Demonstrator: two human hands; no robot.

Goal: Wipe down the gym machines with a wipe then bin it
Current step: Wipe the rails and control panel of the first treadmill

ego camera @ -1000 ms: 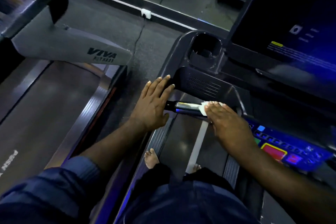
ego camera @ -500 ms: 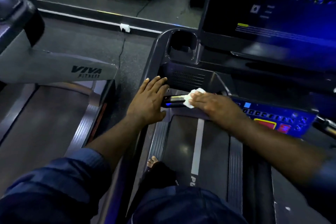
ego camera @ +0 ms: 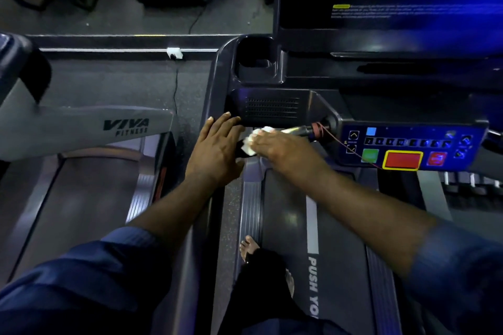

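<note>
Gripping the wipe (ego camera: 251, 142) on the handlebar (ego camera: 297, 130), right hand (ego camera: 283, 150) sits beside left hand (ego camera: 215, 152), flat on console (ego camera: 217, 90) edge.

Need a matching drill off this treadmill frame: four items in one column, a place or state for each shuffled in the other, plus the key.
Column 1
1. wipe
2. left hand
3. cup holder
4. red button

Column 2
A. recess in the console, just beyond the speaker grille
B. under the right hand, on the handle bar
C. yellow-bordered, on the control panel
D. fingers straight, resting on the console's left edge

Pairs: 1-B, 2-D, 3-A, 4-C
</note>
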